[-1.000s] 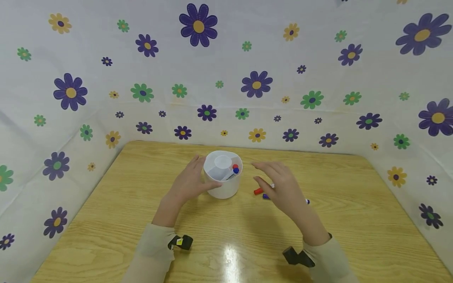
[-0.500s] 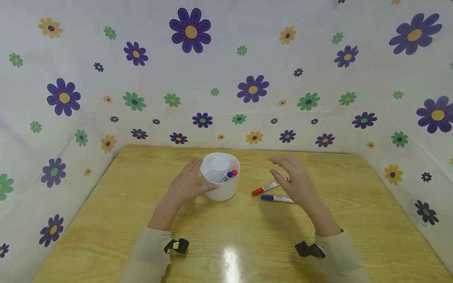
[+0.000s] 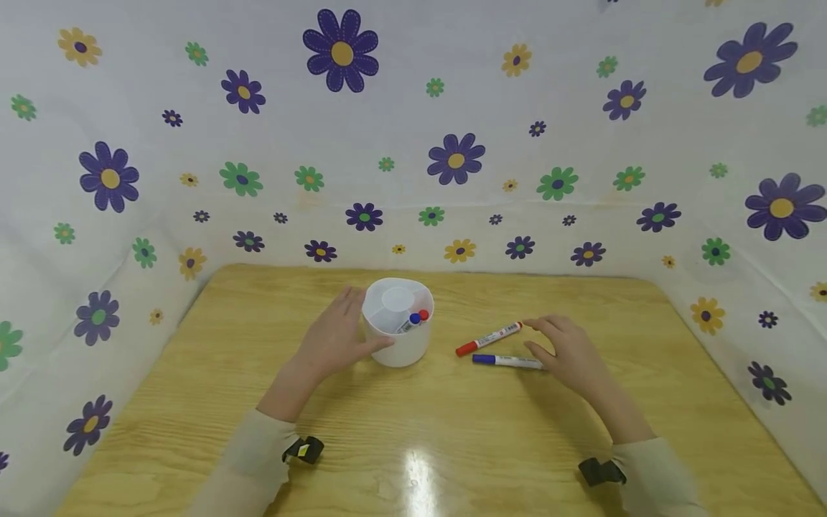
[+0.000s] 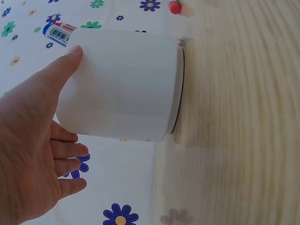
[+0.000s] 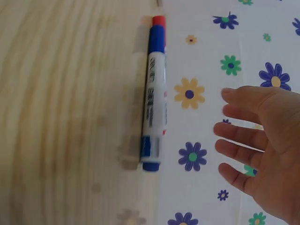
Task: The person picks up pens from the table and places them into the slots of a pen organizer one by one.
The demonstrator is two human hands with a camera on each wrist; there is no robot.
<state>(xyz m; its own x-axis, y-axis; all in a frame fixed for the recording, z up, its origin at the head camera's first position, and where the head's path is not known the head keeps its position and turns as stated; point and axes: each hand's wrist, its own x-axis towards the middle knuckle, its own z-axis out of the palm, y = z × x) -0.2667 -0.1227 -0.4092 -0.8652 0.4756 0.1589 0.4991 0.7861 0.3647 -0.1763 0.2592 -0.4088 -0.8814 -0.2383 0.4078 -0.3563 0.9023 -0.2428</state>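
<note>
A white round pen holder with compartments stands upright on the table. My left hand is at its left side; in the left wrist view the thumb lies against the wall, with the other fingers loosely spread beside it. A blue-capped marker and a red-capped one poke out of the holder. To its right lie a red marker and a blue marker. My right hand hovers at their right ends, thumb and fingers apart, holding nothing.
The wooden table meets a white cloth backdrop with printed flowers at the back and both sides. A black wrist strap mount sits on the left sleeve and another mount on the right.
My right hand has moved right and lower, from between the holder and the markers to the markers' right ends, uncovering both. My left hand has stayed at the holder.
</note>
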